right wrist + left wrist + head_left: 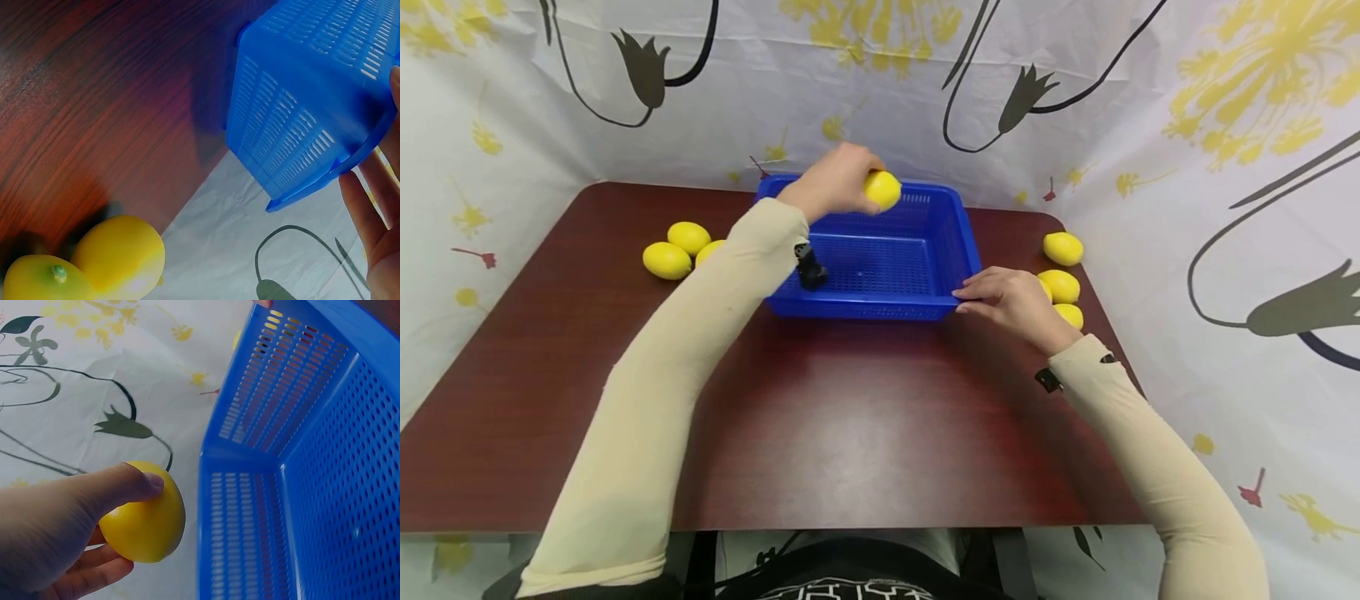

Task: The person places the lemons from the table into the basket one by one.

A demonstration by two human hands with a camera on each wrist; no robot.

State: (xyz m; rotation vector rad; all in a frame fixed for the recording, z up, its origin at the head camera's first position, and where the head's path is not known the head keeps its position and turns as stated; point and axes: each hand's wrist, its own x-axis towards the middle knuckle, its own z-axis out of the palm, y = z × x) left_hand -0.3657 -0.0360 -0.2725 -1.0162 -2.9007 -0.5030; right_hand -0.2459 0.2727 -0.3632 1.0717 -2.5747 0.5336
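Note:
My left hand (838, 179) holds a yellow lemon (883, 190) over the back part of a blue plastic basket (880, 307). In the left wrist view the thumb lies across the top of that lemon (150, 519), with fingers curled beneath it, beside the basket's slotted wall (247, 456). My right hand (1011, 298) grips the basket's rim at the front right corner. The right wrist view shows its fingers (362, 206) at the rim of the tilted-looking basket (281, 125). The perforated basket floor is visible in the head view.
Left of the basket, a few lemons (667, 261) sit together, one partly behind my left sleeve. Several more lemons (1063, 249) line the right table edge, some partly covered by my right hand. The dark red table (850, 417) meets patterned white cloth (880, 92) behind.

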